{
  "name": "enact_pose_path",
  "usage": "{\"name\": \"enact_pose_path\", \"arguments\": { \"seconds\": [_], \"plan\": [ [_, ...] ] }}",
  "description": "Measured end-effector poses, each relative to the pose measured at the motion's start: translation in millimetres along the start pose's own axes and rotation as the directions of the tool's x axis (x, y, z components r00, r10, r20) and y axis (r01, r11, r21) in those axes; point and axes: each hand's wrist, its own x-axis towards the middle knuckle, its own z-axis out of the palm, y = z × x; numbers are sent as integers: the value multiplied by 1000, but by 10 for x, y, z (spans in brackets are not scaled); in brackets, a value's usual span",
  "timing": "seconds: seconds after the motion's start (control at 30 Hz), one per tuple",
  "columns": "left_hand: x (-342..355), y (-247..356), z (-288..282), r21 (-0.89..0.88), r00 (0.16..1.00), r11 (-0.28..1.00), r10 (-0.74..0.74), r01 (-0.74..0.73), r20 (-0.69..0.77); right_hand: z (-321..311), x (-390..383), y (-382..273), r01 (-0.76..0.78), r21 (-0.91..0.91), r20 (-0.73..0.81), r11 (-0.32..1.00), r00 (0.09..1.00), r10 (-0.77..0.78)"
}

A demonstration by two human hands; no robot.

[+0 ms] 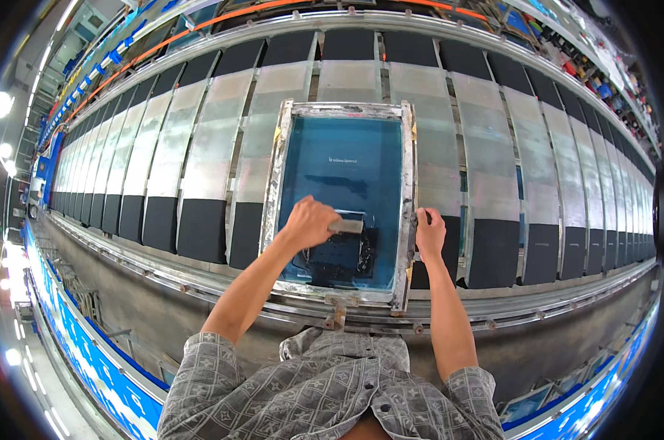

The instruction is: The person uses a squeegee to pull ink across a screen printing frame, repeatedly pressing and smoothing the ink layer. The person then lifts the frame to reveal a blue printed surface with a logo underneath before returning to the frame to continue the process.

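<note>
A screen printing frame (pixel 411 176) with blue mesh (pixel 346 139) lies in front of me across the row of boards. My left hand (pixel 310 222) is wrapped round a squeegee (pixel 346 226), which rests over the lower half of the mesh. Dark, wet-looking ink (pixel 339 257) spreads below and around the squeegee. At the frame's right side, my right hand (pixel 431 233) has its fingers curled against the edge and grips it. Part of the squeegee is hidden by my left hand.
Long flat boards (pixel 207 158) stand side by side to both sides, with black fabric pieces (pixel 200 231) over their near and far ends. A metal rail (pixel 200 290) runs along the near edge. Beyond the far rail is an orange strip (pixel 236 15).
</note>
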Motion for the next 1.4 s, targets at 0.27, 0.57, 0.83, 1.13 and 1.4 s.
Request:
{"name": "enact_pose_path", "arguments": {
  "seconds": [0.27, 0.57, 0.83, 1.13, 1.4],
  "plan": [
    [-1271, 501, 531, 56, 961, 998, 34, -19, -274, -142, -190, -671, -32, -31, -14, 999, 999, 31],
    [-1935, -665, -79, 15, 983, 998, -61, 65, -174, 1347, -805, -785, 264, 149, -74, 953, 964, -256],
    [-2069, -1128, -91, -61, 999, 997, -36, 36, 1, 1616, -948, -897, 222, 10, -105, 975, 970, -220],
    [-967, -1754, -446, 39, 999, 998, 47, -47, 19, 1621, -848, -861, 58, -107, 55, 993, 997, -52],
    [-1662, -1414, -152, -8, 997, 998, 55, -55, 47, 1687, -917, -877, 28, 16, -34, 999, 999, -27]
  ]
}}
